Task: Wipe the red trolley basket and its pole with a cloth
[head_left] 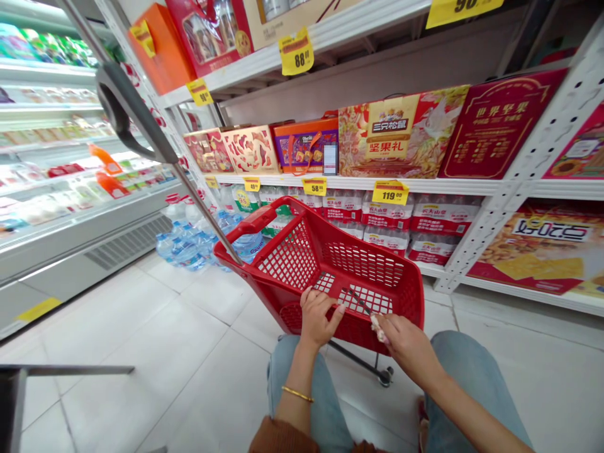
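A red plastic shopping basket [292, 258] on wheels stands in front of me, with a long grey pull handle [127, 107] rising to the upper left. My left hand [321, 318] rests at the basket's near rim, with its fingers curled over the red plastic. My right hand [401, 343] is just to the right, pinching a small pale item [378, 328] above the rim. A thin dark stick [361, 303] extends from that item over the basket. I cannot tell exactly what the item is.
White metal shelves on the right hold boxed gift sets, shrink-wrapped bottled water and yellow price tags. Loose water packs sit on the floor by the shelf end. A refrigerated display case runs along the left. The floor is white tile.
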`<action>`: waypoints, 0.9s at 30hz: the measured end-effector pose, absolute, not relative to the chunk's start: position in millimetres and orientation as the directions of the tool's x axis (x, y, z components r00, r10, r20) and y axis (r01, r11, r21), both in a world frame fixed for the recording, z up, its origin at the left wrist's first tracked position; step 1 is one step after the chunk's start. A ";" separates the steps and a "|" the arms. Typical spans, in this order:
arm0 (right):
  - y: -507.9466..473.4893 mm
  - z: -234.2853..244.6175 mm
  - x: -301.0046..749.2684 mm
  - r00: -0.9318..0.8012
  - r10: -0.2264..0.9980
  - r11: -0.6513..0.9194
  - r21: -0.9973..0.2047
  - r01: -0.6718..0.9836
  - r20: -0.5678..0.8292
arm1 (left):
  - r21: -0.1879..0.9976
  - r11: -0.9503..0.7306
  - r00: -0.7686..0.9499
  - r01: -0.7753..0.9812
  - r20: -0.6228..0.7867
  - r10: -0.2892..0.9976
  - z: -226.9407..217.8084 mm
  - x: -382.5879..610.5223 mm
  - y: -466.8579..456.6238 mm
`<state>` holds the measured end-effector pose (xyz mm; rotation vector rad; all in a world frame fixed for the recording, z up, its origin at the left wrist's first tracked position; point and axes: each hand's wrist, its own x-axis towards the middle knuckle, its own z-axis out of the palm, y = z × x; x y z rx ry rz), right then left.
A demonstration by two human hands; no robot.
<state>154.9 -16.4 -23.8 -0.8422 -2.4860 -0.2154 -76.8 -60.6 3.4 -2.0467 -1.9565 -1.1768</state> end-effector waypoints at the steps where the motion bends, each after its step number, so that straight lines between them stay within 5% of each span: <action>1: -19.0 -23.7 153.1 -0.678 0.539 0.792 -0.025 0.611 0.501 | 0.434 -0.178 -0.106 0.883 0.555 0.825 4.6 -78.4 -62.3; 10: -34.2 -13.8 128.7 -0.609 0.631 0.716 -0.057 0.696 0.481 | 0.326 -0.171 -0.039 0.930 0.549 0.835 8.9 -39.6 -74.6; 16: -30.6 -23.4 128.5 -0.653 0.513 0.764 0.050 0.643 0.557 | 0.435 -0.225 -0.011 0.872 0.477 0.879 -8.8 -18.2 -69.6; 27: -23.1 -22.6 151.3 -0.679 0.433 0.811 0.072 0.581 0.593 | 0.420 -0.292 0.073 0.859 0.465 0.882 -12.7 -28.4 -64.8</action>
